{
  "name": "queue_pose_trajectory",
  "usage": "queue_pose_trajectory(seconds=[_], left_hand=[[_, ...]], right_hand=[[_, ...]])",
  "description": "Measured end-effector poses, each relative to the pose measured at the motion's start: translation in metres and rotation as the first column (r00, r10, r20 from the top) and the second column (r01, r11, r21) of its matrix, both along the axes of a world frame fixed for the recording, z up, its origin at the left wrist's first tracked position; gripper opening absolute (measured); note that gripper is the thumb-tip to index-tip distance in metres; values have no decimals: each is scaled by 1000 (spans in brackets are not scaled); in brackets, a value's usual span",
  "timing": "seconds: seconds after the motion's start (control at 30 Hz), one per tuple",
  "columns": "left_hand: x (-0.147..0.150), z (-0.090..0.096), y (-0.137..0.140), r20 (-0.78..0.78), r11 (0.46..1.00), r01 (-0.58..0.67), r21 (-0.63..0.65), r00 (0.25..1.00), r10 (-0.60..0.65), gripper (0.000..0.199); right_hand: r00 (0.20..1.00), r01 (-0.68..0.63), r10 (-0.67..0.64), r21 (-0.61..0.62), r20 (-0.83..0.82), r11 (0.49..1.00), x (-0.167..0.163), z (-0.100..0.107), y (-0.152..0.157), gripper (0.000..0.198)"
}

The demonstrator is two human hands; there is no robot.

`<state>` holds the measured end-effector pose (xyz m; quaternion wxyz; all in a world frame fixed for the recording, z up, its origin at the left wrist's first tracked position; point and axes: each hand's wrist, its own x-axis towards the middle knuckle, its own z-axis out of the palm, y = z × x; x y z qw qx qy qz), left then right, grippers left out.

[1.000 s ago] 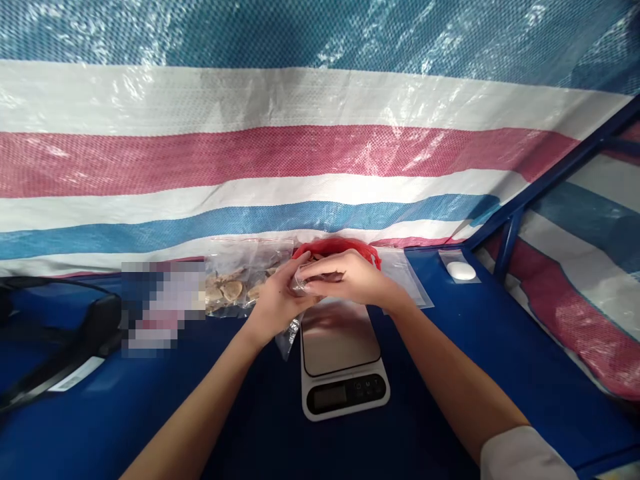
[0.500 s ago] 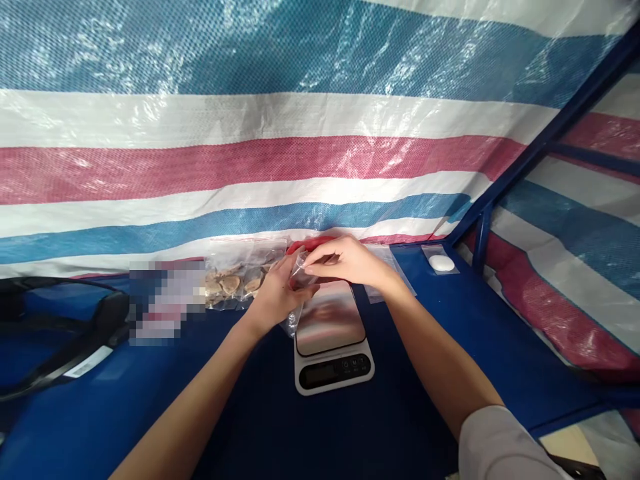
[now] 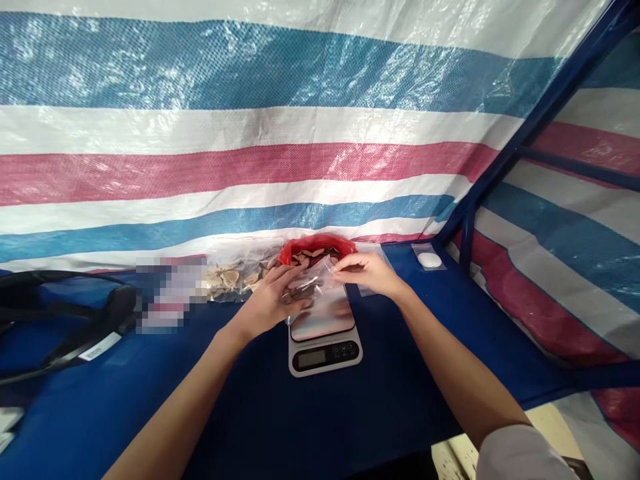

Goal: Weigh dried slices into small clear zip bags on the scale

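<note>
Above the scale, a clear plastic bag (image 3: 320, 280) is stretched between my hands, with some brownish pieces showing through it. My left hand (image 3: 273, 300) is closed around the bag's left side. On its upper right edge, the fingertips of my right hand (image 3: 367, 272) pinch the film. Beneath lies a white kitchen scale (image 3: 325, 360) with a shiny metal plate, partly covered by the bag; its display digits cannot be read. Directly behind it, a red plastic bag (image 3: 320, 241) stands open, full of brown dried slices (image 3: 313, 253).
Clear bags of pale dried slices (image 3: 230, 277) lie left of my left hand. A black strapped device (image 3: 110, 313) is at the far left. To the right are a flat clear bag (image 3: 370, 250) and a small bag with a white round object (image 3: 430, 260). Striped sheeting (image 3: 250, 167) rises behind.
My hands have moved apart, spreading the clear bag wider between them. The red bag and its slices have come into view behind. The view has shifted slightly.
</note>
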<state>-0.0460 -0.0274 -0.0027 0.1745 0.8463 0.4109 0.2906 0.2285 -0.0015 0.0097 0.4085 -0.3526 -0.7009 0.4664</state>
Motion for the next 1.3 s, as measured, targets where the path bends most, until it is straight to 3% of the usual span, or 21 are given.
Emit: queue_pose_trajectory(seconds=[0.17,0.33,0.57,0.67,0.77,0.87,1.03,1.17,1.3], left_hand=[[1,-15,-15,55,987,-98,129,994,92,45],[3,-27,-28,71,986,-132,106,990,125,47],[6,-32,-29,80,991,-114,74,991,108,50],[-1,-32,-31,97,981,-161,108,984,151,48],[-16,-33,-36,122,958,-253,139,964,237,44],[-32,-38,-42,79,940,-298,168,954,288,42],[-46,-54,-49,-126,949,-240,202,955,269,47],[-47,-63,-49,-225,955,-227,192,937,268,52],[-47,-67,-49,-277,953,-242,181,918,285,54]], right_hand=[[987,114,-130,-152,-96,982,13,-30,-17,33],[959,212,-245,-209,-144,955,23,-50,-23,33],[967,198,-231,-261,-103,945,31,-56,-27,35],[966,221,-246,-247,-77,944,39,-52,-31,37],[943,326,-332,-147,-17,934,54,-51,-36,37],[900,406,-411,65,147,911,68,-55,-45,35],[717,227,-438,413,541,882,72,-70,-63,35],[577,114,-451,479,681,870,68,-82,-70,46],[525,78,-443,477,727,875,66,-84,-71,49]])
